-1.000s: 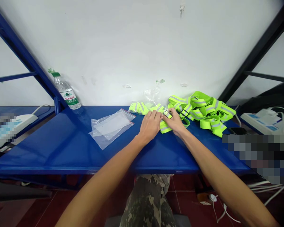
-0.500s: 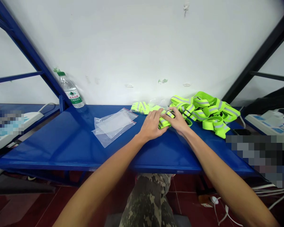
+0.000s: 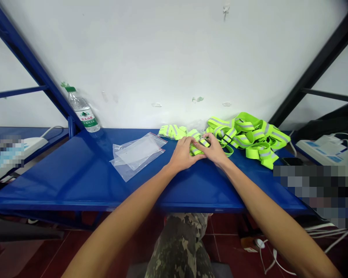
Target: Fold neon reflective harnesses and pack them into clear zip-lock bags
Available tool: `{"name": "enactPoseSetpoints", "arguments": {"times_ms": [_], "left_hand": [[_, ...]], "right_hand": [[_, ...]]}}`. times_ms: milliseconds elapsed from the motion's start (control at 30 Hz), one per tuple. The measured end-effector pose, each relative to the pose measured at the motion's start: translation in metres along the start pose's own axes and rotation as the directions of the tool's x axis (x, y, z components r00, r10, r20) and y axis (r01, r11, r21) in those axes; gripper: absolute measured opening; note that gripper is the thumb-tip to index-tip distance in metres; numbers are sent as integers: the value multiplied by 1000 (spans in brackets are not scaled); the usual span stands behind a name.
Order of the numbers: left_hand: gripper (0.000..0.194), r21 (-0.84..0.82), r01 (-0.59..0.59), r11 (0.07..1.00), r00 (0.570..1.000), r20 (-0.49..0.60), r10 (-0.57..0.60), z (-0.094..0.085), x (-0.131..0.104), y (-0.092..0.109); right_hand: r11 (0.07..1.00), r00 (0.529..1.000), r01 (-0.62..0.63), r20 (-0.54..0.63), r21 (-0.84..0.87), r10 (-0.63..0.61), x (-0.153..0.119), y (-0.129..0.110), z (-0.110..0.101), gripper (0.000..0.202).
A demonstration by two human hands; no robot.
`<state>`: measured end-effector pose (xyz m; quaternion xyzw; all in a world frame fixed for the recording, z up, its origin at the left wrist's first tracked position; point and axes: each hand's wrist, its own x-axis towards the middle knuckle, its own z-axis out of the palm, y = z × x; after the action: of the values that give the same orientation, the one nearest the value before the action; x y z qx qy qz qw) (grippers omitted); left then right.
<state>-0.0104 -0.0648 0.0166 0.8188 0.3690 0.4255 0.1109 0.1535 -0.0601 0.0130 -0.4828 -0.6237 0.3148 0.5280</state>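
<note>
A folded fluorescent-yellow elastic band with grey reflective stripes (image 3: 197, 146) is pinched between both hands just past the middle of the glossy blue metal surface (image 3: 84, 181). The left hand (image 3: 183, 154) is closed over the band's left part, fingers curled down onto it; the right hand (image 3: 213, 151) is closed on its right end, where a small dark buckle-like piece seems to be held at the fingertips, though this is too small to be told for certain.

At two o'clock from the hands, a loose heap of the same yellow reflective bands (image 3: 251, 138) is spread toward the white wall, and one band appears to trail from the heap to the hands. At ten o'clock, a small stack of clear zip-seal plastic bags with red edging (image 3: 137, 153) lies flat. Farther at ten o'clock, a clear plastic water bottle with a green cap (image 3: 81, 111) stands upright against the blue frame.

For a neat fold, the layers would best be kept edge to edge and pressed flat against the surface, with the trailing length kept clear of the heap.
</note>
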Motion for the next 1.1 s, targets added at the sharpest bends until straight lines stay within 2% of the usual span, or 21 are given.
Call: {"name": "enactPoseSetpoints", "arguments": {"times_ms": [133, 267, 400, 500, 567, 633, 833, 967, 1100], "left_hand": [[38, 28, -6, 1000, 999, 50, 5, -1, 0, -3], [29, 75, 18, 997, 1000, 22, -20, -3, -1, -2], [32, 135, 49, 990, 997, -63, -41, -7, -2, -1], [26, 245, 41, 969, 988, -157, -2, -9, -3, 3], [16, 329, 13, 944, 985, -166, 44, -8, -3, 5], [11, 386, -2, 922, 988, -145, 63, -7, -4, 6], [28, 347, -10, 938, 998, -55, 31, 3, -5, -1], [28, 311, -44, 949, 999, -3, 47, 7, -3, -9], [35, 303, -67, 951, 996, 83, 43, 7, -4, -6]], "right_hand": [[985, 987, -127, 112, 118, 114, -2, -4, -1, 47], [948, 958, -239, 208, 209, 196, -4, -14, -5, 52], [955, 950, -213, 274, 207, 152, -3, -15, -9, 51], [968, 964, -178, 229, 178, 135, 0, -8, -9, 54], [973, 974, -164, 185, 161, 134, 2, -3, -9, 54], [978, 979, -154, 158, 144, 131, 3, -1, -9, 54], [980, 987, -140, 100, 138, 127, 6, -3, -12, 57], [973, 982, -157, 128, 167, 136, 5, -1, -13, 60], [943, 971, -190, 195, 272, 140, 3, -3, -14, 57]]}}
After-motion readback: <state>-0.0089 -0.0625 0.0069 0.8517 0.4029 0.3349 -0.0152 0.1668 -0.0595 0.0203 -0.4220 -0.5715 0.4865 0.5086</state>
